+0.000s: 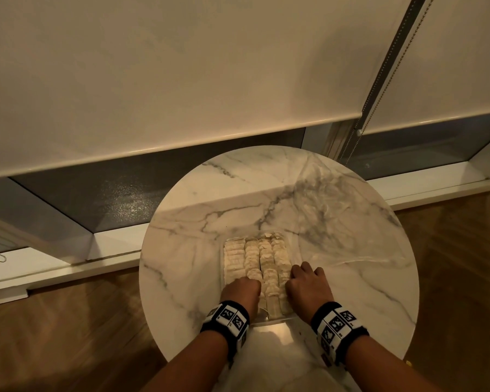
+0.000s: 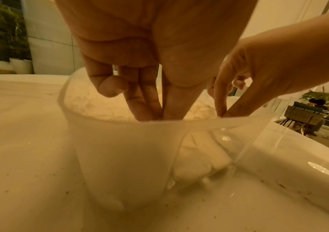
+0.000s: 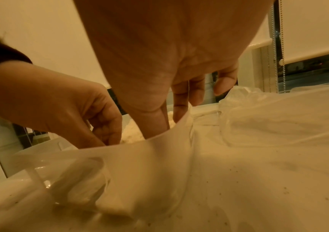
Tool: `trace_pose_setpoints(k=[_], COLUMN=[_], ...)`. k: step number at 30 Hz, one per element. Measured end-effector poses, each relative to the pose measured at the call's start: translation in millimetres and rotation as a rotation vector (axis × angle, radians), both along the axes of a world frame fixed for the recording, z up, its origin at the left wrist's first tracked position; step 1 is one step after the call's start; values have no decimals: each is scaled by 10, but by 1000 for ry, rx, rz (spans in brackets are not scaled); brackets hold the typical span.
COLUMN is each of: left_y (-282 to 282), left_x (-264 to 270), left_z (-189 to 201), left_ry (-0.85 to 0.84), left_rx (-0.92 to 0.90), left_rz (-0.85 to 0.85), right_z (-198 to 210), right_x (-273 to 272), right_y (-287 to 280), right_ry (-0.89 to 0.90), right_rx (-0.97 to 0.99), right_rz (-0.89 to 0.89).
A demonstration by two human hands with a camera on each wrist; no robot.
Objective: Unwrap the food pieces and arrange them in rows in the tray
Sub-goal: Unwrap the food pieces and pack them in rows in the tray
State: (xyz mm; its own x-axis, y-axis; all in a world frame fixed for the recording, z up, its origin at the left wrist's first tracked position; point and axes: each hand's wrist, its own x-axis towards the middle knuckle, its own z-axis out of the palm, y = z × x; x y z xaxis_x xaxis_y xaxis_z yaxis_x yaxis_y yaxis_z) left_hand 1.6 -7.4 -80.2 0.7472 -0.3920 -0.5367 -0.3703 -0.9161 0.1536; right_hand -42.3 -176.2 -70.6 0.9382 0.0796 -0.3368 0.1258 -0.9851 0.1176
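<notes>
A clear plastic tray (image 1: pixel 269 320) stands on the round marble table (image 1: pixel 210 205), packed with rows of pale food pieces (image 1: pixel 255 254). My left hand (image 1: pixel 245 284) reaches down into the tray's near left part. Its thumb and two fingers (image 2: pixel 139 106) meet at their tips on the pieces behind the tray wall (image 2: pixel 120 149). My right hand (image 1: pixel 290 278) dips into the near right part. Thumb and forefinger (image 3: pixel 179 109) go down inside the rim, their tips hidden, and the other fingers hang free. The left hand (image 3: pixel 60 106) shows beside it in the right wrist view.
Crumpled clear plastic wrap (image 1: pixel 334 210) lies on the table's far right, also seen as wrap (image 3: pixel 268 119) beside the tray. A window sill and roller blinds with a bead chain (image 1: pixel 374 89) stand behind the table. Wooden floor (image 1: pixel 68 335) surrounds it.
</notes>
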Motion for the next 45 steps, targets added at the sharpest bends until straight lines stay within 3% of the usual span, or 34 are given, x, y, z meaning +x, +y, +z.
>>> trace_pose_setpoints(k=[6, 11, 18, 25, 30, 39, 45], left_y=[121, 364, 585, 499, 473, 369, 333], left_x=[0, 39, 158, 137, 138, 77, 78], left_z=[127, 299, 408, 385, 368, 302, 303], left_ry=[-4, -15, 42, 109, 142, 72, -33], left_rx=[-128, -273, -156, 3, -10, 178, 184], left_rz=[26, 105, 95, 10, 47, -86, -106], right_z=[182, 337, 238, 15, -98, -204, -240], right_x=[-24, -34, 119, 245, 303, 327, 296], right_y=[-67, -150, 93, 403, 452, 612, 656], right_ry=[-3, 58, 184, 394, 486, 437, 397], right_rx=[163, 596, 877, 816, 764, 646, 617], right_rz=[22, -162, -309, -300, -262, -176, -152])
